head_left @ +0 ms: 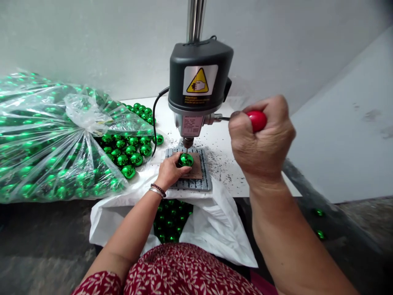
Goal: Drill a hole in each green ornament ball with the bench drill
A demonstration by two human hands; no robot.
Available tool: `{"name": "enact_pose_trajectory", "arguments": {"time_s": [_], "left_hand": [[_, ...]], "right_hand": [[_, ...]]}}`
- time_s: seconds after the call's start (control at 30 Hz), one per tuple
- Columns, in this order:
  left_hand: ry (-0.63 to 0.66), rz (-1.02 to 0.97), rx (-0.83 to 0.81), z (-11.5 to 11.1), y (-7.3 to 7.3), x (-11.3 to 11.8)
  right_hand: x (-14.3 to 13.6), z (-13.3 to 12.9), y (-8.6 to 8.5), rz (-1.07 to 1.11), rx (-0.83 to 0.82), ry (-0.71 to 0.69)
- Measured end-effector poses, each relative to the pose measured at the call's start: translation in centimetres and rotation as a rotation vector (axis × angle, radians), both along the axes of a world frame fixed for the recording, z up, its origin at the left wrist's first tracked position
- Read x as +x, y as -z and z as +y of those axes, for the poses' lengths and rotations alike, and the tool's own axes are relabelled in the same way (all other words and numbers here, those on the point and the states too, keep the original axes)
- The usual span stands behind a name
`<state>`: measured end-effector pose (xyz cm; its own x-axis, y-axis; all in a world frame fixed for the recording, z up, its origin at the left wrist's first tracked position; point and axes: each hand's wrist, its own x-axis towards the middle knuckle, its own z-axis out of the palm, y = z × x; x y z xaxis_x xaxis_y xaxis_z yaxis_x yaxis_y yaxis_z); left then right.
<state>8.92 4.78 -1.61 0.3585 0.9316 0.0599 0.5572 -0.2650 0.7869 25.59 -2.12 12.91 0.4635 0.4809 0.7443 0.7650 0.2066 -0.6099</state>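
Note:
A shiny green ball (186, 160) rests on a brown board (196, 172) atop the grey base plate (206, 182) of a small drill press (199, 53). My left hand (170, 170) grips that ball from its left side, thumb along the front. The drill bit (186, 150) points straight down at the top of the ball and appears to touch it; whether it has gone in, I cannot tell. My right hand (260, 139) is closed around the lever's red knob (257, 121), to the right of the drill head.
At the left lies a large clear plastic bag (46, 143) full of green balls, with several loose balls (129, 171) beside it. Dark shavings litter the white table (236, 184). A white sack (211, 229) holding green balls hangs open below the front edge. A black cable (155, 119) runs behind.

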Motion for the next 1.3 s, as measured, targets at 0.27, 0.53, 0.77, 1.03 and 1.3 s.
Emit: {"name": "enact_pose_trajectory", "arguments": {"time_s": [0.27,0.53,0.77,1.03,1.3], "left_hand": [[0.0,0.057,0.018,-0.2,-0.1,0.1],[-0.017,0.071,0.034,-0.4,-0.1,0.3],[-0.045,0.052,0.016,-0.5,-0.3,0.3],[-0.031,0.006,-0.006,-0.6,-0.4,0.6],[0.186,-0.207,-0.093,-2.8,-1.1,-3.7]], "right_hand": [[-0.7,-0.1,1.9,0.022,0.047,0.041],[-1.6,-0.2,4.6,-0.006,0.204,0.121],[-1.7,-0.4,7.6,-0.016,0.256,0.111],[-0.8,2.2,0.3,0.078,0.144,0.043],[0.2,4.2,-4.4,0.18,-0.085,0.019]]}}
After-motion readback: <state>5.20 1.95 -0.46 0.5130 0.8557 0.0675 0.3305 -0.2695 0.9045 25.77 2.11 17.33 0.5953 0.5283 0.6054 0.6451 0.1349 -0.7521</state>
